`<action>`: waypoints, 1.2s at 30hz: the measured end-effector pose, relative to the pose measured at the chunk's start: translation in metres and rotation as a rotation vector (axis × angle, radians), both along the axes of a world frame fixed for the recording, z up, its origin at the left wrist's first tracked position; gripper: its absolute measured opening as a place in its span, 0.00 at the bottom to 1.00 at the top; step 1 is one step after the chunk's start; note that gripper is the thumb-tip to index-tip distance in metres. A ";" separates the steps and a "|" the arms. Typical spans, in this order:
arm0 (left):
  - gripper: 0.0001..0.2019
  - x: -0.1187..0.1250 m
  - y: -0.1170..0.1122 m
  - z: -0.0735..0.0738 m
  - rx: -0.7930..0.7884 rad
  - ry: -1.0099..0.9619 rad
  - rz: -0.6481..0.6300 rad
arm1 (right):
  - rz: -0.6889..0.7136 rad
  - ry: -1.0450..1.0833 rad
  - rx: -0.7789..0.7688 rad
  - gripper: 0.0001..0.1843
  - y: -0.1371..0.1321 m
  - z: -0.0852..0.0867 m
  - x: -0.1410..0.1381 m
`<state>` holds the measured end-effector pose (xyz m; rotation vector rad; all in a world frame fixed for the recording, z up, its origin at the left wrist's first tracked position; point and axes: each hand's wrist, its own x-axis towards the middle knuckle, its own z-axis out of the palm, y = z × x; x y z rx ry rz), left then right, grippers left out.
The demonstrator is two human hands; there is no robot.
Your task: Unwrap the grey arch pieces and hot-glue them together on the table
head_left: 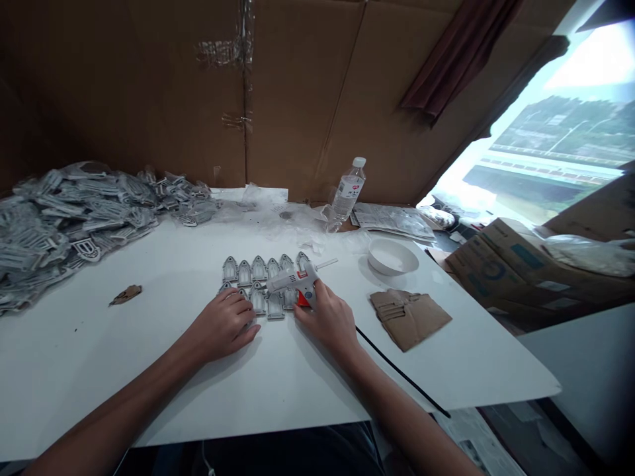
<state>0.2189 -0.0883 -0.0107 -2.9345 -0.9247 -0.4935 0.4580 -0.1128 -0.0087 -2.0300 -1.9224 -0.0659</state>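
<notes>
A glue gun (292,281) is gripped by the fingers of the right hand (330,322), its nozzle pointed left over rows of silver tags (244,272); the unclosed left hand (221,325) is rested against the tags.

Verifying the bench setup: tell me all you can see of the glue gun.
The hot glue gun has a white plastic body, a red trigger and a blue round mark. A pale glue stick sticks out of the back toward the upper right. The right hand holds it, nozzle pointing left, above the grey arched pieces on the white table. A black cord runs from under the hand; its join to the gun is hidden.
</notes>
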 end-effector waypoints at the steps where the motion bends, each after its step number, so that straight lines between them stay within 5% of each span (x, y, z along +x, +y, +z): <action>1: 0.15 0.000 0.000 0.000 -0.001 0.000 0.001 | 0.000 -0.001 0.000 0.16 0.000 0.000 0.000; 36: 0.14 0.001 -0.002 0.005 -0.001 -0.009 0.001 | 0.007 -0.030 0.081 0.19 -0.002 0.002 0.000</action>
